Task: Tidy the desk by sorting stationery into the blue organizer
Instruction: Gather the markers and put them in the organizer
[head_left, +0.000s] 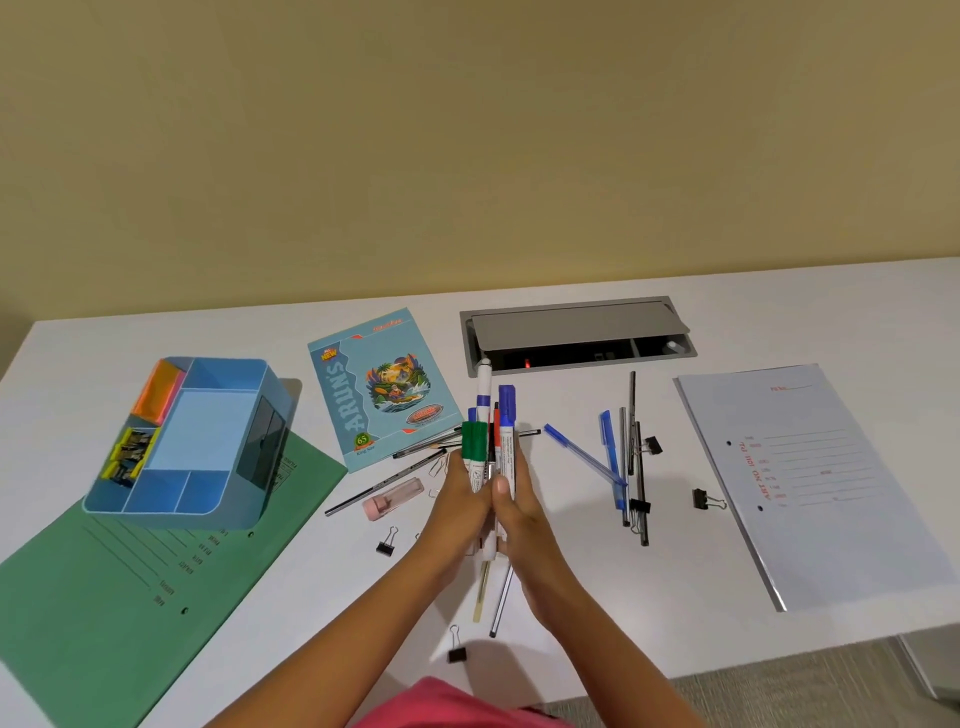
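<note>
Between both hands I hold a bundle of markers and pens, upright above the desk's middle. My left hand presses it from the left and my right hand wraps it from the right, thumb across the front. Green, blue and red caps stick out on top; thin pen ends hang below. The blue organizer stands at the left on a green folder, with orange notes and yellow binder clips in its left compartments. More pens lie loose to the right.
A teal notebook lies behind the hands, with pencils and a pink eraser case beside it. Black binder clips are scattered about. An open grey cable hatch sits at the back, a white file at the right.
</note>
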